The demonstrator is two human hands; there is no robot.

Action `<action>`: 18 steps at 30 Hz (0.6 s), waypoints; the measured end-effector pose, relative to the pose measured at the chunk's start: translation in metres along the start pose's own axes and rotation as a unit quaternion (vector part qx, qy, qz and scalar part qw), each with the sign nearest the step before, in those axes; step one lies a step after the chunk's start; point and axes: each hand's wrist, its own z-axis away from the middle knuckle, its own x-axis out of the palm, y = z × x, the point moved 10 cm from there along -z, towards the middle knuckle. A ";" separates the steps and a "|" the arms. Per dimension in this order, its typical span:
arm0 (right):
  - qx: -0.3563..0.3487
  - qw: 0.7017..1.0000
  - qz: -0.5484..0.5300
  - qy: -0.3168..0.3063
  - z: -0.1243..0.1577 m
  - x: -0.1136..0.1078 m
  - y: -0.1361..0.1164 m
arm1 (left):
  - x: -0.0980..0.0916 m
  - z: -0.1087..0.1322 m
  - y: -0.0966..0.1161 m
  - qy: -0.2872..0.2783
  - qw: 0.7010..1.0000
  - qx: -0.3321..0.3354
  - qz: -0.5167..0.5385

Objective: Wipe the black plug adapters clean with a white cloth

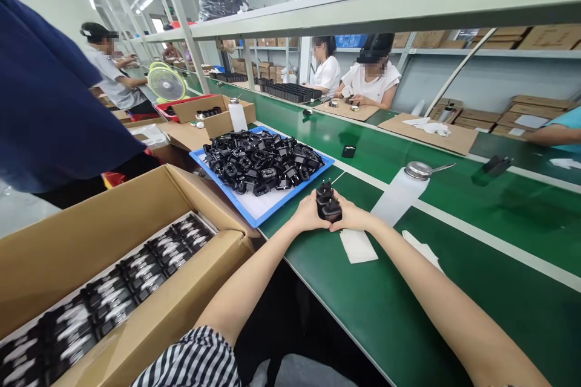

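Both of my hands meet over the green conveyor belt (454, 266), gripping one black plastic adapter part (328, 204) between them. My left hand (308, 213) clasps it from the left, my right hand (351, 217) from the right. Just beyond my hands lies a blue tray (267, 208) heaped with several loose black parts (263, 160) of the same kind. A white cloth pad (357, 246) lies on the belt under my right wrist.
A cardboard box (136, 290) at the left holds rows of packed black parts. A white squeeze bottle (402, 190) lies beside my right hand. Other people sit across the belt and at far left; a green fan (166, 83) stands behind.
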 end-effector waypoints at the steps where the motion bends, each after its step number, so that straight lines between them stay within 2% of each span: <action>1: 0.000 1.000 0.004 0.001 -0.001 0.000 0.001 | 0.000 0.000 -0.001 -0.001 1.000 -0.007 -0.014; 5: -0.004 0.999 -0.030 -0.011 0.001 0.000 0.004 | 0.003 0.002 -0.010 -0.007 0.998 -0.060 -0.027; 11: 0.027 0.994 0.089 -0.057 0.004 0.013 0.002 | 0.008 0.000 -0.006 0.004 0.995 -0.042 -0.087; 13: 0.027 0.994 0.088 -0.058 0.004 0.018 -0.003 | 0.006 0.000 -0.003 0.008 0.997 -0.028 -0.077; 16: -0.015 1.000 -0.016 -0.013 0.007 0.012 -0.022 | -0.004 0.009 0.012 0.018 0.999 0.024 0.009; 18: -0.075 0.988 -0.127 0.035 0.016 -0.004 -0.048 | -0.016 0.022 0.029 0.032 0.991 0.063 0.110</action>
